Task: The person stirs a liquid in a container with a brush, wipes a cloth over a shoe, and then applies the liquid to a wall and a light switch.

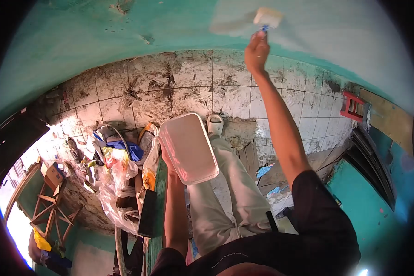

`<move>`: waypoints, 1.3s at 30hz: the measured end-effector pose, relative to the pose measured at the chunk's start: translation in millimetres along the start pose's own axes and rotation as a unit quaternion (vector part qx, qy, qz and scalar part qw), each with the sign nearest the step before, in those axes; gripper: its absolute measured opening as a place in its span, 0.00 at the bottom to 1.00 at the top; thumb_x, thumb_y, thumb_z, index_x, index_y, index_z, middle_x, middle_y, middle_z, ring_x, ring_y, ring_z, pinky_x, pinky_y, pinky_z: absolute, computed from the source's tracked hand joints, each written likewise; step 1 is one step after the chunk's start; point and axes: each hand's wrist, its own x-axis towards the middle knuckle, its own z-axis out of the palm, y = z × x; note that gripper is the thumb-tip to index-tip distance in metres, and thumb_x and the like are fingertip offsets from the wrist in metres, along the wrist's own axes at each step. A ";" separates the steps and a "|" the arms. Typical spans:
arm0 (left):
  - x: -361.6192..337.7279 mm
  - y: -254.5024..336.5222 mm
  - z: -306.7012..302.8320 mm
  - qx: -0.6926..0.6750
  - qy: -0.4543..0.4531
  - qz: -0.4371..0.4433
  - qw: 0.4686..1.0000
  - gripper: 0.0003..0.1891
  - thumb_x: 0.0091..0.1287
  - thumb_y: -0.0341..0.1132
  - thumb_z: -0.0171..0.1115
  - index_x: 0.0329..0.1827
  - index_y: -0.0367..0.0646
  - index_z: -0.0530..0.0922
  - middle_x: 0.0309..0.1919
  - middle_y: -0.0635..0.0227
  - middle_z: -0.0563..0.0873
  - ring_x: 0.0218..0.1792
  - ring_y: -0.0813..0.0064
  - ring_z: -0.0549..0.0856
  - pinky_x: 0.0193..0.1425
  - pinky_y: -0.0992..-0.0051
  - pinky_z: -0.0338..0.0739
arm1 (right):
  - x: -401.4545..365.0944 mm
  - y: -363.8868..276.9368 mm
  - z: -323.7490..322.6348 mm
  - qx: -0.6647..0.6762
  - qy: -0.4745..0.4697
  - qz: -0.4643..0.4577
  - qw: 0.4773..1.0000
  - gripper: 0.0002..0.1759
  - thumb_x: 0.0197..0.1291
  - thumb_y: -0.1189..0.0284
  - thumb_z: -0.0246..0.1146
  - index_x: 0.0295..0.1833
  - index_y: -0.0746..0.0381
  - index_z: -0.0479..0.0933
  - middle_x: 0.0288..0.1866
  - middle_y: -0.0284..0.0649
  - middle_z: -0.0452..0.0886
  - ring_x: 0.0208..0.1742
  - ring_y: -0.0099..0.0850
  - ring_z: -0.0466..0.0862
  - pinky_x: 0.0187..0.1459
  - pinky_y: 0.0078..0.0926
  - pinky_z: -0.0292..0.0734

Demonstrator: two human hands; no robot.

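My right hand (257, 53) reaches up, wrapped round the blue handle of a wide paintbrush (268, 18), which is slightly blurred. Its pale bristles lie against the teal wall (170, 27), at a pale whitish painted area (317, 27) that spreads to the right. Lower down, in front of my body, my left hand (167, 161) grips a rectangular paint tray (207, 178) from its left side, fingers mostly hidden behind it. Pale paint covers the tray's inside.
Dirty white tiles (191, 71) run below the teal wall. On the left are plastic bags (117, 184), a blue cloth (131, 151) and a wooden frame (53, 209). A red frame (353, 106), dark curved panels (372, 161) and a teal board (361, 207) stand right.
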 end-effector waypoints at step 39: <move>25.7 7.8 35.3 0.079 -0.030 0.004 0.996 0.36 0.76 0.64 0.36 0.73 0.43 0.65 0.63 0.57 0.77 0.59 0.58 0.81 0.65 0.58 0.77 | -8.2 8.9 -9.8 0.263 -0.231 0.352 0.868 0.21 0.75 0.57 0.53 0.32 0.60 0.71 0.16 0.29 0.66 0.14 0.18 0.62 0.17 0.21 0.55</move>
